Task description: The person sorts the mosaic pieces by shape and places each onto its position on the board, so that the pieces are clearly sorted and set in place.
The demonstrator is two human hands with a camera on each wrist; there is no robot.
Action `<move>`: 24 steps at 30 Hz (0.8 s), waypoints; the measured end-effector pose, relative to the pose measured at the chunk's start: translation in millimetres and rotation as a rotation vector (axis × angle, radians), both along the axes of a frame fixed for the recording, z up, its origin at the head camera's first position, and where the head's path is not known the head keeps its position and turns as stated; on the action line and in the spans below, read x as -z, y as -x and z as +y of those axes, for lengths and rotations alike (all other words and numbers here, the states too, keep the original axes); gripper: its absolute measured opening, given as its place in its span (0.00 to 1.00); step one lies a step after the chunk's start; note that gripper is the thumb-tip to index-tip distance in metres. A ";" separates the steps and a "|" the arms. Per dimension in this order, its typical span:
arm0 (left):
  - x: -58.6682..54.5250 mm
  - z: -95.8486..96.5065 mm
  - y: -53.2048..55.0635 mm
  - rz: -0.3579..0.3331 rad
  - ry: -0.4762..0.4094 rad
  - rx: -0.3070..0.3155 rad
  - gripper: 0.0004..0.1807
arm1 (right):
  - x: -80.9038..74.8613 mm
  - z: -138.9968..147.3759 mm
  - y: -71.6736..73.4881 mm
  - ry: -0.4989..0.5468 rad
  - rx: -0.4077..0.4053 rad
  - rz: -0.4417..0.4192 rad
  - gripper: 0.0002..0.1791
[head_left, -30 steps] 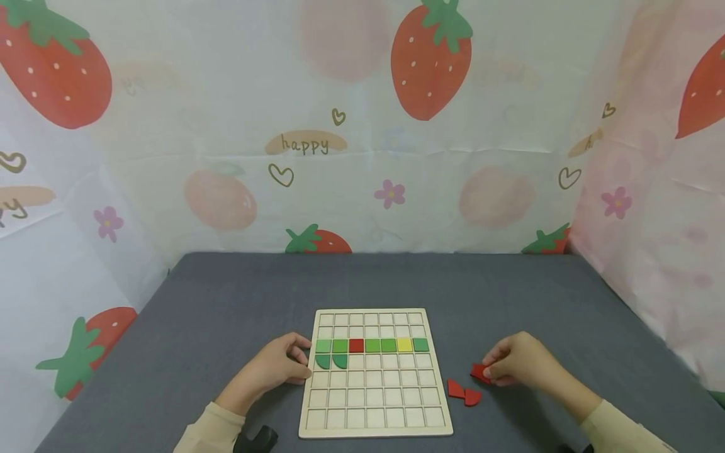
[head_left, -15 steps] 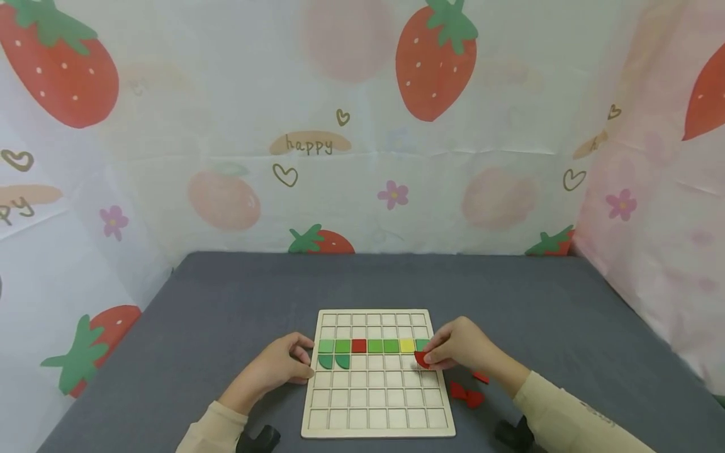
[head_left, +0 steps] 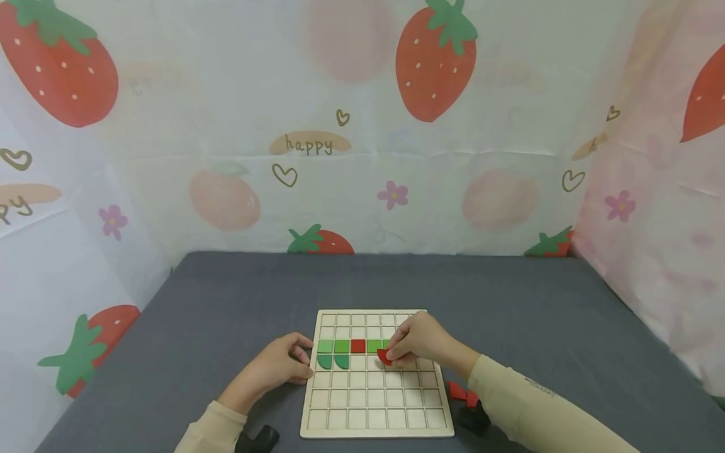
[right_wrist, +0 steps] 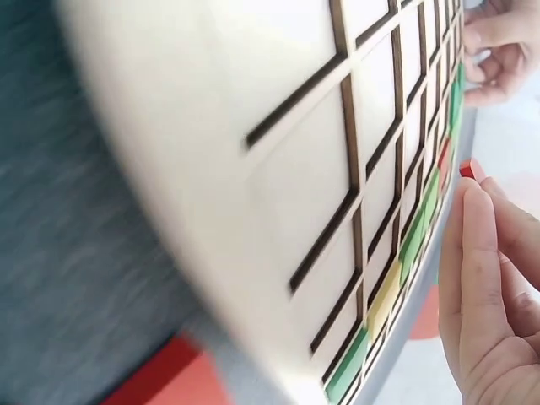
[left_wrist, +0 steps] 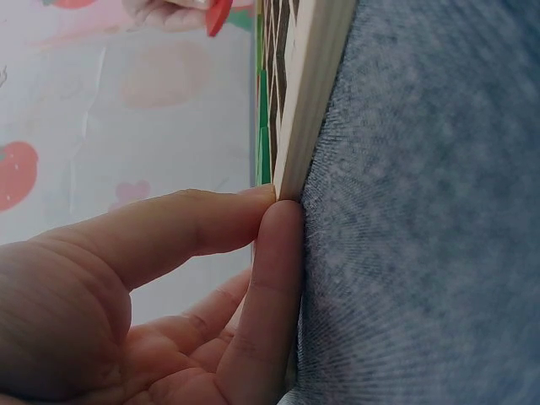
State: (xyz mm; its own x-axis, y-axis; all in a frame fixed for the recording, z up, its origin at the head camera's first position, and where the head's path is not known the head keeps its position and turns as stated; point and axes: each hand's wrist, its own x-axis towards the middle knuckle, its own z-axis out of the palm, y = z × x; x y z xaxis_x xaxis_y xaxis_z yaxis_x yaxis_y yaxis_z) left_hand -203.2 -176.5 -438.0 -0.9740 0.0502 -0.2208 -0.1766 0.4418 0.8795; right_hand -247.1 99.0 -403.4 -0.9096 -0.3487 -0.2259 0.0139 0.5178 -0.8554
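A pale wooden grid board lies on the dark cloth. My left hand holds its left edge; in the left wrist view, thumb and a finger pinch the board's edge. Above the board, my right hand pinches a red quarter-circle tile between thumb and fingertips, also seen in the right wrist view as a small red tile. Square tiles in green, red and yellow form one row, including a red square. Below its left end sit two green quarter-circle tiles.
Loose red tiles lie on the dark cloth right of the board, partly hidden by the right sleeve and a black wrist device. A strawberry-print curtain stands behind the table.
My right hand has lifted the red quarter-circle tile from the cloth at right and carried it left over the board to its middle columns. The left hand stays at the board's edge.
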 end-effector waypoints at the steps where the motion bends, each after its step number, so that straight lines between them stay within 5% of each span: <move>1: 0.1 0.0 -0.1 0.000 0.000 -0.001 0.27 | 0.5 -3.1 0.3 0.004 -0.005 0.000 0.04; 17: 2.0 1.7 -0.1 0.009 0.015 -0.018 0.27 | 11.7 -44.5 2.5 0.022 -0.018 -0.014 0.04; 24: 0.5 0.2 0.7 0.002 0.011 -0.006 0.27 | 12.0 -47.3 2.4 -0.039 -0.029 0.058 0.05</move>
